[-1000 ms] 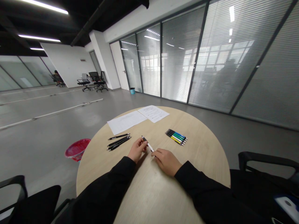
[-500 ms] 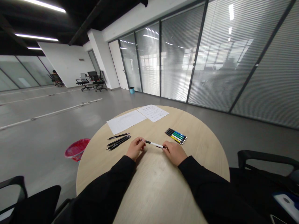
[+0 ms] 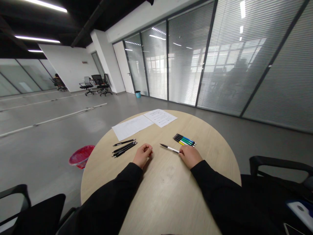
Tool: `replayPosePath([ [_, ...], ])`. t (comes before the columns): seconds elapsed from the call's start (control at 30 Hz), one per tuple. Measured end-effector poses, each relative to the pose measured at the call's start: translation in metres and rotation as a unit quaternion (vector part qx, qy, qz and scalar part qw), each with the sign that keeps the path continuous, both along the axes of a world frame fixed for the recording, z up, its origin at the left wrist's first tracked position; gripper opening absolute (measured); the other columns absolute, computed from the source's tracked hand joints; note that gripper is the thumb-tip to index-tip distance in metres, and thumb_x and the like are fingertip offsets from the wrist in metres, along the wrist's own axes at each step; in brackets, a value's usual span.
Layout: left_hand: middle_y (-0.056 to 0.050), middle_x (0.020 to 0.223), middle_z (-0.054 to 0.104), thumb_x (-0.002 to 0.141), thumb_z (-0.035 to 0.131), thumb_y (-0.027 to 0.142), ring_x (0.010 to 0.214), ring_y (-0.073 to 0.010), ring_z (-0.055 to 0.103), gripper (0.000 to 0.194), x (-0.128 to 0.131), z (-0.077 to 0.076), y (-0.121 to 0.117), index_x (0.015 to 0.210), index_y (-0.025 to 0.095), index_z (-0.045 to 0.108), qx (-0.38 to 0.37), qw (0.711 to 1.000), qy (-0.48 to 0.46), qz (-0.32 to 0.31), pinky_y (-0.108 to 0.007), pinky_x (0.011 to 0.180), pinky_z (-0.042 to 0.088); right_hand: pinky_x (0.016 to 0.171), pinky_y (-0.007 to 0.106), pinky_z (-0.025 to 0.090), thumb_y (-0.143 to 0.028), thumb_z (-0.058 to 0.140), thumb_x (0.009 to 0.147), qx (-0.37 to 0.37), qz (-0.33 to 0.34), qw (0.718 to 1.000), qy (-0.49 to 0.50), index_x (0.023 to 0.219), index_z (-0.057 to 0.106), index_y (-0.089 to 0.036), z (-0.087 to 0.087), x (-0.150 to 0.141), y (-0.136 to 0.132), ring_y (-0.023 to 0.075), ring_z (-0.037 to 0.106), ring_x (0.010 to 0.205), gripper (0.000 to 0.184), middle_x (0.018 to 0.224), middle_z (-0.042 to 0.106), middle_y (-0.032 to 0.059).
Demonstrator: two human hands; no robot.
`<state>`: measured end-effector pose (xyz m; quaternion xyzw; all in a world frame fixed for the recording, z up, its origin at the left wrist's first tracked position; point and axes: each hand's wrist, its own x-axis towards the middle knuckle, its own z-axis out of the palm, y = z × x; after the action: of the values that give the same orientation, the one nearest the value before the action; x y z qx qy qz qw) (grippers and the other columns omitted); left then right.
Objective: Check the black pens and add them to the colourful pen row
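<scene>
My right hand (image 3: 191, 156) is closed around one end of a black-and-white pen (image 3: 171, 148). The pen's dark pointed end sticks out to the left, above the table. Just behind that hand lies a row of pens with blue, green, white and yellow barrels (image 3: 185, 139), its near part covered by my fingers. My left hand (image 3: 143, 155) is closed, thumb against curled fingers, apart from the pen. Whether something small is inside it is hidden. Left of it, several black pens (image 3: 124, 149) lie in a loose pile, with one black pen (image 3: 124, 142) slightly apart.
Two printed paper sheets (image 3: 133, 126) lie at the far side of the round wooden table (image 3: 166, 202). A red basin (image 3: 81, 156) stands on the floor to the left. Black chairs flank the table, one armrest (image 3: 278, 164) close on the right.
The pen has left my left hand and moved right with my right hand, towards the coloured row. My left hand has stayed nearly in place, closed.
</scene>
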<state>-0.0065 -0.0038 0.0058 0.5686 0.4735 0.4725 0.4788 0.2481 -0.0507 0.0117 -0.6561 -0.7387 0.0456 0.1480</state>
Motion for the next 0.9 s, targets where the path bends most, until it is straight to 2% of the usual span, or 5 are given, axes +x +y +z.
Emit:
replayPosePath([
  [0.27,0.003,0.057,0.056,0.073,0.066,0.039,0.05,-0.0089,0.048,0.026,0.001,0.001,-0.001,0.072,0.016,0.054,0.002,1.0,-0.002,-0.019,-0.021,0.051,0.035,0.078,0.028,0.041,-0.026,0.057,0.086,-0.024,-0.1,0.995,-0.012,0.086,0.07,-0.018,-0.002,0.015,0.006,0.0209,0.062,0.092,0.015,0.093,0.07,0.0095],
  [0.57,0.003,0.058,0.055,0.074,0.065,0.039,0.051,-0.0089,0.048,0.026,0.0,0.0,-0.001,0.073,0.016,0.054,-0.003,1.0,0.003,-0.026,-0.022,0.052,0.036,0.077,0.027,0.042,-0.028,0.057,0.085,-0.042,-0.134,0.99,-0.023,0.085,0.072,-0.018,-0.001,0.022,0.006,0.0206,0.064,0.09,0.018,0.094,0.071,0.011],
  [0.9,0.002,0.058,0.056,0.071,0.067,0.043,0.051,-0.0099,0.05,0.029,0.001,0.003,-0.002,0.072,0.016,0.055,-0.005,1.0,0.003,-0.028,-0.022,0.052,0.036,0.075,0.028,0.044,-0.025,0.058,0.084,-0.046,-0.142,0.989,-0.024,0.082,0.07,-0.016,0.003,0.026,0.004,0.0216,0.064,0.088,0.015,0.093,0.07,0.0126],
])
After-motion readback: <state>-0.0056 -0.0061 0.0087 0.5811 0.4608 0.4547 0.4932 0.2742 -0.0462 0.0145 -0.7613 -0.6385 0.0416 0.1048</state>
